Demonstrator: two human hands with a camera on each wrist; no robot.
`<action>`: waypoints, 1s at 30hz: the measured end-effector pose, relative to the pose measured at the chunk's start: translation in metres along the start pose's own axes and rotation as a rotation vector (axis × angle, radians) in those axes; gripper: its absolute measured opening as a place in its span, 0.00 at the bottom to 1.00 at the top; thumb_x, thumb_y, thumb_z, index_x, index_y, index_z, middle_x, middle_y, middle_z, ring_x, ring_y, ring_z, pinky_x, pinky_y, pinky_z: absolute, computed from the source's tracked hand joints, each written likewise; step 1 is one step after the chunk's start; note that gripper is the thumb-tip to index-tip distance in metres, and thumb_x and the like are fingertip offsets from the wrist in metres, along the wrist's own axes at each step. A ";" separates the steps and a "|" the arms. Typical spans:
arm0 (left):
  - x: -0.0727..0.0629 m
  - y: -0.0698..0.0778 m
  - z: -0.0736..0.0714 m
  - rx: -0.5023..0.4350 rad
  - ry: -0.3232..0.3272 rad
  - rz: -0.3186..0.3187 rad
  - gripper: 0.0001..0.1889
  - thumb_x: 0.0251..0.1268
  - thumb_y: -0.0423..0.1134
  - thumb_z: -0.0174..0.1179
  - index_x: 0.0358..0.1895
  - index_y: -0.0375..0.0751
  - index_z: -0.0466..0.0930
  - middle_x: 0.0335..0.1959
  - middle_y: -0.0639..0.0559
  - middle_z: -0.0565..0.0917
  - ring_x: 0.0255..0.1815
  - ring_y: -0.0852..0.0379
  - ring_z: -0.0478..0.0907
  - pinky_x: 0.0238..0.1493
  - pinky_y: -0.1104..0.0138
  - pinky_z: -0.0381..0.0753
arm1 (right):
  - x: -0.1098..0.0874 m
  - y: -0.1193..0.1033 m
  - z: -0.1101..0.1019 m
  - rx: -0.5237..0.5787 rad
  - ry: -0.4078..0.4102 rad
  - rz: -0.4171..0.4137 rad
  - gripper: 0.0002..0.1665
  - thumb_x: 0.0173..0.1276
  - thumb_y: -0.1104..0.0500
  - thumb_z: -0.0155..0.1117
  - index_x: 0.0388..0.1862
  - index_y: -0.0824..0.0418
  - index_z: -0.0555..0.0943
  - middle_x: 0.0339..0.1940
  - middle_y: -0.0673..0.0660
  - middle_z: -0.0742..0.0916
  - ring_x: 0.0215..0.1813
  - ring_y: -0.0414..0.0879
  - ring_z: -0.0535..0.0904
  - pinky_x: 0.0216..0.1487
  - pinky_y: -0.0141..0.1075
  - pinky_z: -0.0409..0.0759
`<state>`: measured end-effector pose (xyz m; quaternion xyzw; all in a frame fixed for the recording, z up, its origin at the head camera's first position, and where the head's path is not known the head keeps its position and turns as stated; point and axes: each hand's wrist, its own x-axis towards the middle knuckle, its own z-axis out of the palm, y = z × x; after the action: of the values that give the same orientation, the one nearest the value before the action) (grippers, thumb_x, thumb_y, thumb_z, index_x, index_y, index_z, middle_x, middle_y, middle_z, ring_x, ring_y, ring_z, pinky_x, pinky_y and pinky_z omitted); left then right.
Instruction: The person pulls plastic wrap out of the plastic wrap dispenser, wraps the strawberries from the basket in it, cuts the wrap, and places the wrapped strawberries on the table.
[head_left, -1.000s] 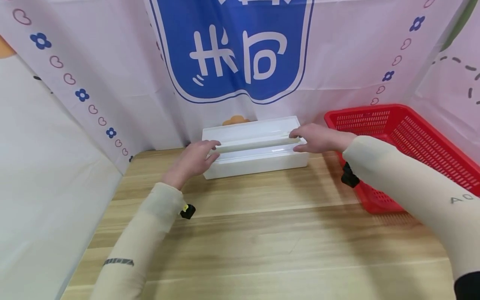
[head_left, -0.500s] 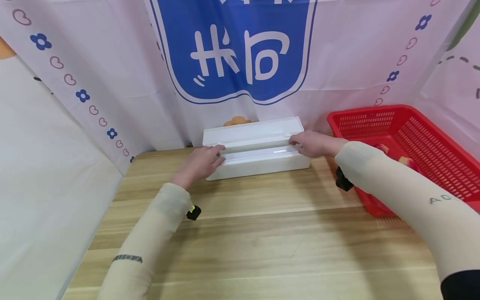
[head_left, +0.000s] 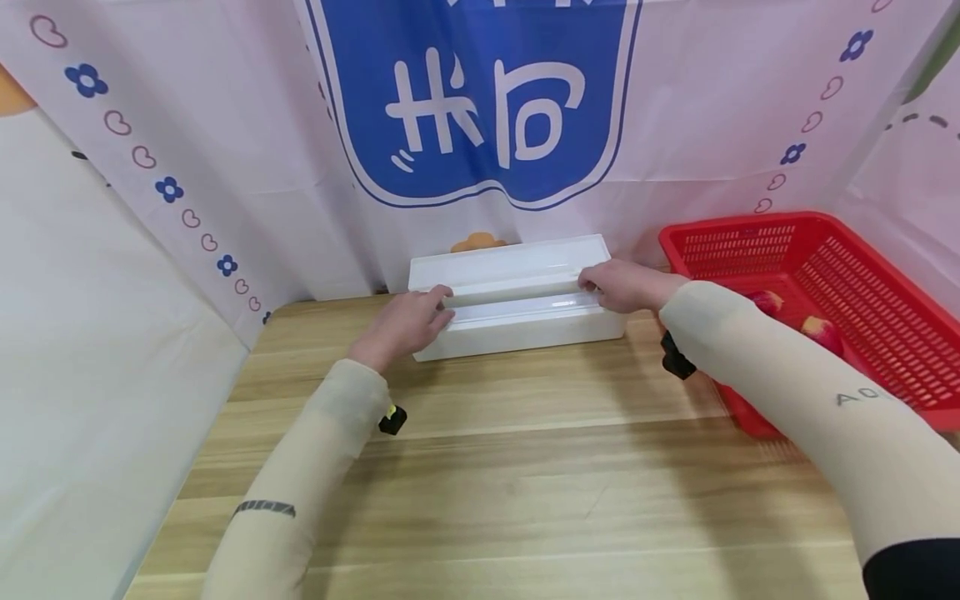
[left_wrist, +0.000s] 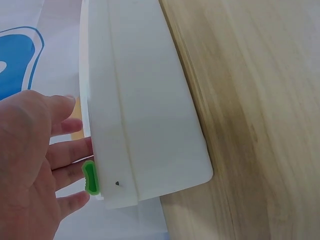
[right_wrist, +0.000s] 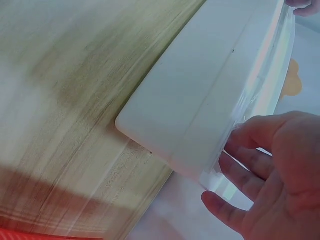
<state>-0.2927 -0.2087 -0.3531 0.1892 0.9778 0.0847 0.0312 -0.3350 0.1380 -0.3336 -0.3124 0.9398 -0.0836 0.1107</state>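
Observation:
A long white plastic box (head_left: 525, 332) lies near the back curtain, its lid (head_left: 517, 260) tilted up behind it. At the box's left end is my left hand (head_left: 403, 327). In the left wrist view its fingers are loosely bent, their tips right at the edge by a small green piece (left_wrist: 91, 177), and the thumb stands apart. My right hand (head_left: 626, 286) pinches the lid's front edge at the right end. In the right wrist view, the thumb (right_wrist: 250, 129) lies on the clear edge with fingers tucked behind, so their tips are partly hidden.
A red perforated basket (head_left: 892, 287) stands at the right, partly behind the right sleeve, with red-and-yellow fruit (head_left: 822, 335) in it. The printed curtain (head_left: 262, 183) hangs behind and left of the wooden table (head_left: 510, 483).
Both hands have closed in on the ends of the box, the right fingers curling onto the lid edge. The right forearm has shifted left, uncovering fruit in the basket.

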 end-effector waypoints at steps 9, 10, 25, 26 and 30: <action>0.004 0.001 0.001 0.004 -0.053 -0.048 0.18 0.79 0.48 0.44 0.62 0.44 0.70 0.43 0.46 0.82 0.42 0.50 0.78 0.52 0.55 0.78 | 0.005 -0.007 -0.002 -0.052 -0.047 0.092 0.18 0.71 0.68 0.53 0.58 0.64 0.77 0.51 0.64 0.84 0.49 0.56 0.76 0.61 0.52 0.78; 0.005 0.001 0.001 0.003 -0.058 -0.054 0.18 0.79 0.48 0.44 0.62 0.44 0.69 0.43 0.46 0.82 0.42 0.49 0.77 0.52 0.55 0.78 | 0.006 -0.007 -0.002 -0.064 -0.044 0.089 0.17 0.71 0.68 0.53 0.57 0.64 0.78 0.49 0.63 0.84 0.48 0.56 0.76 0.60 0.51 0.79; 0.014 -0.007 0.000 -0.062 0.002 -0.014 0.11 0.73 0.36 0.54 0.44 0.38 0.86 0.43 0.44 0.87 0.40 0.51 0.79 0.47 0.59 0.80 | 0.017 -0.004 0.005 -0.096 0.138 0.121 0.08 0.69 0.63 0.61 0.42 0.60 0.86 0.36 0.58 0.86 0.43 0.53 0.76 0.49 0.45 0.78; 0.014 -0.007 0.000 -0.056 0.014 -0.007 0.10 0.72 0.35 0.55 0.38 0.38 0.86 0.37 0.45 0.86 0.36 0.52 0.78 0.43 0.60 0.79 | 0.018 -0.004 0.005 -0.094 0.143 0.131 0.08 0.69 0.63 0.61 0.42 0.59 0.86 0.37 0.58 0.86 0.43 0.53 0.76 0.50 0.44 0.78; 0.014 -0.009 0.001 -0.016 0.086 0.025 0.11 0.69 0.32 0.57 0.27 0.38 0.85 0.27 0.48 0.83 0.28 0.54 0.72 0.34 0.65 0.74 | 0.019 -0.004 0.006 -0.086 0.149 0.155 0.07 0.69 0.62 0.62 0.41 0.59 0.85 0.36 0.58 0.85 0.44 0.54 0.75 0.49 0.44 0.78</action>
<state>-0.3090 -0.2110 -0.3557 0.1971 0.9751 0.1008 -0.0102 -0.3460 0.1230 -0.3412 -0.2361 0.9694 -0.0576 0.0332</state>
